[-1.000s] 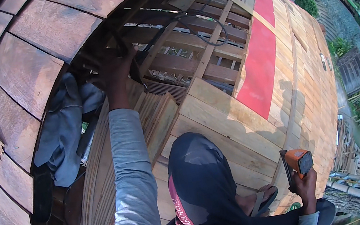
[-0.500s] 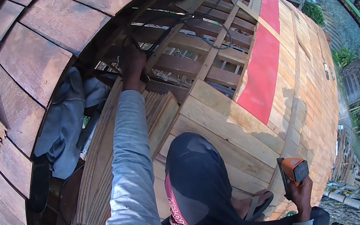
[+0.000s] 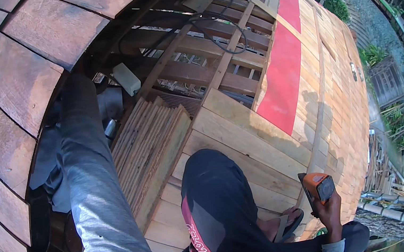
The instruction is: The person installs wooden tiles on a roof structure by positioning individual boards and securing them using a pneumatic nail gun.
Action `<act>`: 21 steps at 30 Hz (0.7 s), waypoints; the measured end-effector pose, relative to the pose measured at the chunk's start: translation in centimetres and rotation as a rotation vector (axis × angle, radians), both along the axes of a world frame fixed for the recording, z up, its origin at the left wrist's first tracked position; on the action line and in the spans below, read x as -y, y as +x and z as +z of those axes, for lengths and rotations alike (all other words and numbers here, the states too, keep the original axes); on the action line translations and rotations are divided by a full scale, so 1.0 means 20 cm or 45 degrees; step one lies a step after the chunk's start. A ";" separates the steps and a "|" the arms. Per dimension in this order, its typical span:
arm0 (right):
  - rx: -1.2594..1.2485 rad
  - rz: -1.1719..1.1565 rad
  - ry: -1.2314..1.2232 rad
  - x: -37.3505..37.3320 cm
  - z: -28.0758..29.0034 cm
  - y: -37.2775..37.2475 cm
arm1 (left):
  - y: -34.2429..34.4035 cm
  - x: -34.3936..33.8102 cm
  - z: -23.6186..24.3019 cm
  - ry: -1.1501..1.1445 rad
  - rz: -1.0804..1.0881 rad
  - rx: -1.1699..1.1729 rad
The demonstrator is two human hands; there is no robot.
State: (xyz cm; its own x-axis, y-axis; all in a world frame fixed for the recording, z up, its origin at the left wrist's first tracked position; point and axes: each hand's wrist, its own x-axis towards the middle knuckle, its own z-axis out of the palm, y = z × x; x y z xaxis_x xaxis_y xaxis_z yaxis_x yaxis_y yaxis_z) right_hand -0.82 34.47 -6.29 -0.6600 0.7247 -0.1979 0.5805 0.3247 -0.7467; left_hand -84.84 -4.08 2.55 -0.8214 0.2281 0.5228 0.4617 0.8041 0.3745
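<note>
The tool (image 3: 319, 187) had a stubby orange body with a blunt, dark end face, and a narrow black part ran down its left side. It was held up at the person's right, near the sandalled foot (image 3: 290, 221); whether it touched the pale boards (image 3: 247, 137) I couldn't tell. Its handle was mostly lost behind the right hand (image 3: 330, 214). Over on the other side, the left sleeve (image 3: 96, 182) reached past the board stack (image 3: 154, 145) and in under the old shingles (image 3: 42, 62), so the left hand was out of sight and I couldn't tell how its fingers stood. A whitish box (image 3: 126, 79) sat near the sleeve's far end. The right hand's fingers were curled around the handle, with the orange body just above them.
</note>
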 end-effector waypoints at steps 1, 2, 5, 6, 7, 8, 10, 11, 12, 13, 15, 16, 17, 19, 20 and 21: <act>0.027 -0.069 -0.090 0.02 0.04 -0.03 | 0.01 0.04 0.00 -0.052 -0.052 -0.025; 0.055 -0.138 -0.183 0.04 0.09 -0.06 | 0.04 0.04 -0.03 -0.117 -0.122 -0.069; -0.033 -0.021 -0.173 0.05 0.03 -0.10 | 0.10 0.15 0.15 -0.499 -0.430 -0.569; -0.071 0.021 -0.121 0.04 -0.02 -0.09 | 0.15 0.13 0.11 -0.539 -0.492 -0.682; -0.091 0.050 -0.091 0.04 -0.05 -0.08 | 0.20 0.15 0.12 -0.552 -0.510 -0.732; -0.102 0.085 -0.061 0.05 -0.06 -0.09 | 0.28 0.20 0.15 -0.547 -0.496 -0.740; -0.036 0.033 0.075 0.02 0.11 -0.04 | 0.70 -0.11 -0.14 -0.272 -0.332 -0.269; -0.042 0.004 0.119 -0.02 0.17 0.04 | 0.95 -0.27 -0.13 -0.169 -0.242 -0.069; -0.113 0.111 0.290 0.01 0.28 0.01 | 1.14 -0.23 -0.10 -0.081 -0.295 -0.094; -0.138 0.015 0.207 0.00 0.30 0.04 | 1.34 -0.17 -0.05 0.004 -0.345 -0.125; -0.140 0.018 0.165 -0.06 0.39 0.10 | 1.85 -0.06 -0.05 -0.163 -0.306 -0.291; -0.138 -0.036 0.154 -0.11 0.39 0.15 | 2.10 0.01 -0.12 -0.299 -0.211 -0.318; -0.227 0.004 0.312 -0.12 0.40 0.16 | 2.32 0.10 -0.21 -0.459 -0.130 -0.247; -0.315 0.106 0.632 -0.23 0.45 0.22 | 2.71 0.17 -0.42 -0.659 0.023 0.039; -0.336 0.190 0.770 -0.29 0.47 0.26 | 2.82 0.20 -0.53 -0.688 0.105 0.147; -0.396 0.123 0.627 -0.29 0.50 0.24 | 2.88 0.23 -0.58 -0.732 0.124 0.157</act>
